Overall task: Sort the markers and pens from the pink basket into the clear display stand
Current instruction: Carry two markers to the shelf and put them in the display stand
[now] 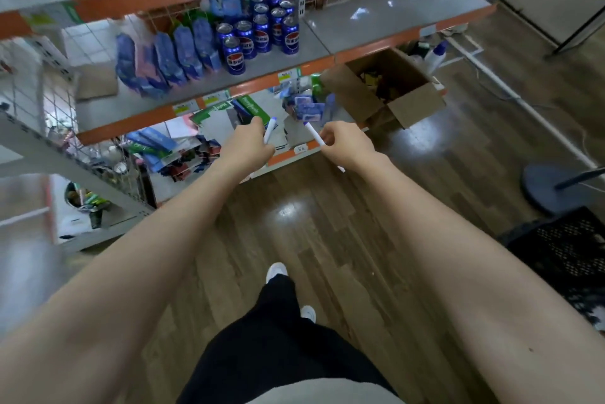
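Note:
My left hand [248, 143] grips a white marker with a blue cap [270, 129], its cap end pointing up. My right hand [343, 146] pinches a second white marker with a blue tip [315, 134], angled up to the left; its tail shows below the wrist. Both hands are held out side by side in front of the lower shelf edge, a short gap between them. Neither the pink basket nor the clear display stand is in view.
An orange-edged shelf unit [294, 76] holds several blue cans [258, 33] and blue packets [170, 59]. An open cardboard box [386, 89] sits at the shelf's right end. Lower shelves hold green and blue packs. A round stand base [550, 187] and black crate [569, 246] are on the wooden floor, right.

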The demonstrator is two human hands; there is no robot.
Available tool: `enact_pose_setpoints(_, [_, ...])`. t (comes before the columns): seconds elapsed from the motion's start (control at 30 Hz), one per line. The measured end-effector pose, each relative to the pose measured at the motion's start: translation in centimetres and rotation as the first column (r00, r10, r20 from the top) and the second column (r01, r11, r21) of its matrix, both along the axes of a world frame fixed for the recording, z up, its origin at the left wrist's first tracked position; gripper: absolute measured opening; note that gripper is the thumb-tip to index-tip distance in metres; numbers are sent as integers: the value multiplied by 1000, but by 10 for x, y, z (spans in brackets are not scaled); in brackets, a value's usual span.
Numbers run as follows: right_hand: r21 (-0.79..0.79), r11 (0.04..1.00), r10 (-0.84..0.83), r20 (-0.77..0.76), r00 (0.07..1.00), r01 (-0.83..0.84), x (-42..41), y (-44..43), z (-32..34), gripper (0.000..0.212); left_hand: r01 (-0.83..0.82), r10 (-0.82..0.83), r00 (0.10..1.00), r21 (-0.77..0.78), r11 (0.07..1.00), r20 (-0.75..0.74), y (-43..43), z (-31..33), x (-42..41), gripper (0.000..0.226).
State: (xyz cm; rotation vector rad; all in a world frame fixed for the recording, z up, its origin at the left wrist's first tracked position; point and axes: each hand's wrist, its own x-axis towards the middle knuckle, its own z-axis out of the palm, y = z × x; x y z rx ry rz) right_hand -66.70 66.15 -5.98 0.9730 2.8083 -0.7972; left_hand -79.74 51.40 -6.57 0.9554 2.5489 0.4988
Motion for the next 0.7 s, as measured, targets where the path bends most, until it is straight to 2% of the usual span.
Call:
enact_pose_setpoints(0.3, [-8, 994, 110, -32, 993, -110, -52, 47, 6, 20, -79, 79, 997, 15, 997, -25, 46, 1, -40, 27])
enact_pose_setpoints(0.7, [35, 956, 294, -52, 954, -293, -193, 91, 28, 15, -280, 283, 955, 46, 959, -90, 70, 31, -139, 27])
